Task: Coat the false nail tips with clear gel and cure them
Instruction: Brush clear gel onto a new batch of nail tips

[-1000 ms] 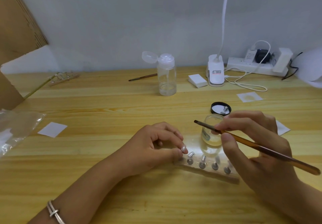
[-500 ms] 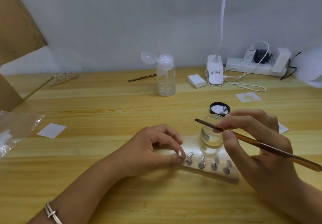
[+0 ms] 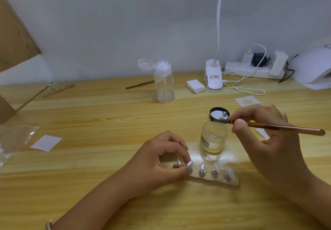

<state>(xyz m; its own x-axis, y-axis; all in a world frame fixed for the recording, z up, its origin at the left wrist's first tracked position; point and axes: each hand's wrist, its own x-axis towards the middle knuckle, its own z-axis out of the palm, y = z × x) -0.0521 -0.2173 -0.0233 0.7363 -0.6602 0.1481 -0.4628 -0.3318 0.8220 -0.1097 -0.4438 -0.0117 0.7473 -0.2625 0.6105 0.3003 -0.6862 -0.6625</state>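
Near the front edge of the bench, right of its middle, a holder lies flat with a row of nail tips standing on small pegs. The left hand has its fingers curled over the holder's left end, thumb and forefinger pinched there. Whether they grip the strip itself or the end tip is hard to tell from this angle. Just behind the holder stands an open glass jar with clear gel in its bottom. Its black lid lies upturned on the bench just behind it. The right hand pinches a brush between thumb and fingers. The handle points out to the right and the bristle end sits at the jar's far rim. Towards the back edge, near the middle, a clear bottle stands with its flip cap open, and a second brush lies just left of it. To the right of the bottle are a stack of white pads, a lamp base and a power strip against the wall. A white cure lamp sits at the back right corner. A plastic bag lies at the left edge, with a white paper square beside it.
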